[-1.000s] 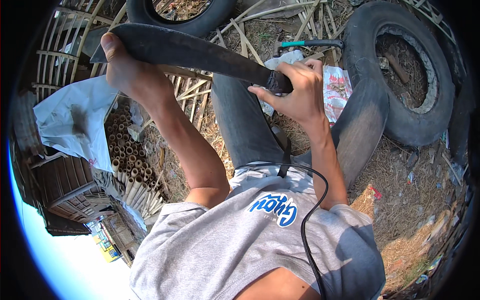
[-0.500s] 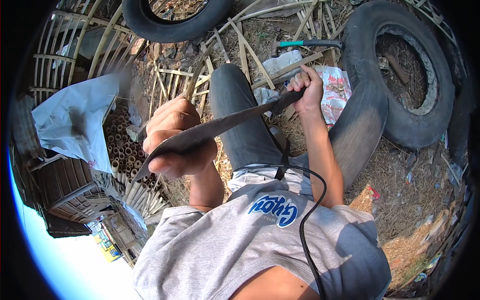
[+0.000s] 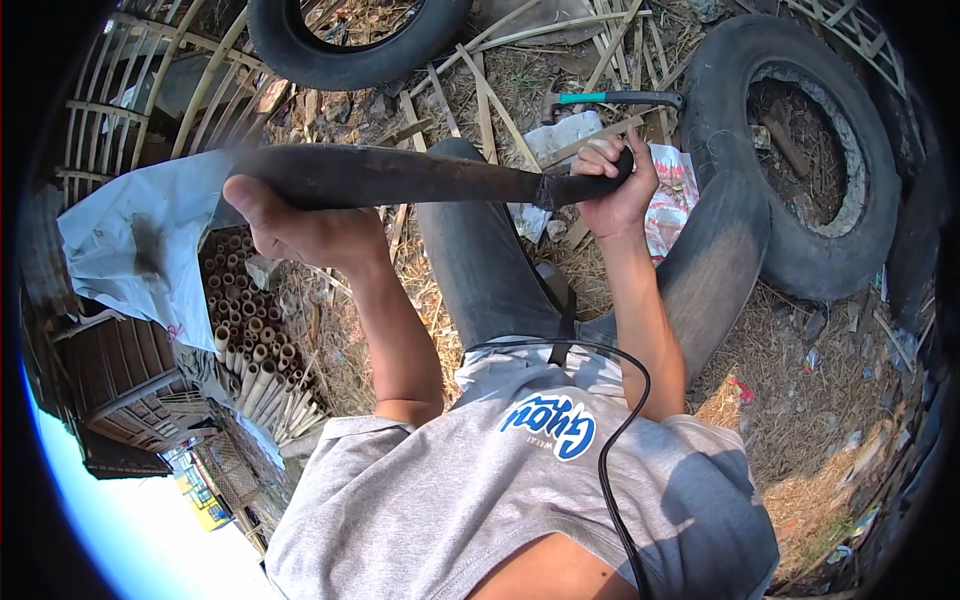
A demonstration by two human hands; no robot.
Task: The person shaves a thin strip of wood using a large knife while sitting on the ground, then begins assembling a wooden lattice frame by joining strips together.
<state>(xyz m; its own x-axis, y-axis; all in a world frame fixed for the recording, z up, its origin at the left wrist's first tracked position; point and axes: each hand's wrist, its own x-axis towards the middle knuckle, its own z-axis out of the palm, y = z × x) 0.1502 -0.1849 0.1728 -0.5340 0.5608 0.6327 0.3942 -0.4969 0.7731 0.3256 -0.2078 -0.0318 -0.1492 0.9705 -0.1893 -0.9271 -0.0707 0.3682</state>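
A long dark machete [image 3: 430, 180] lies nearly level across the view, above my knees. My right hand [image 3: 615, 190] is closed round its black handle, fingers wrapped over it. My left hand [image 3: 320, 230] is at the broad end of the blade, thumb along the lower edge near the tip. The blade hides the other fingers of that hand, which appears to hold the blade from behind and below.
A tyre [image 3: 830, 110] lies at the right, another tyre [image 3: 360, 70] at the top. Beyond my right hand are a hammer [image 3: 620, 98], a whitish block [image 3: 565, 135] and a printed sack [image 3: 675, 190]. Stacked bamboo tubes [image 3: 245, 300] stand left, below a pale sheet [image 3: 140, 230]. Bamboo strips [image 3: 490, 110] litter the ground.
The machete has swung from slanting to nearly level, its tip end rising. My left hand has moved up and left with the blade end; my right hand keeps the handle.
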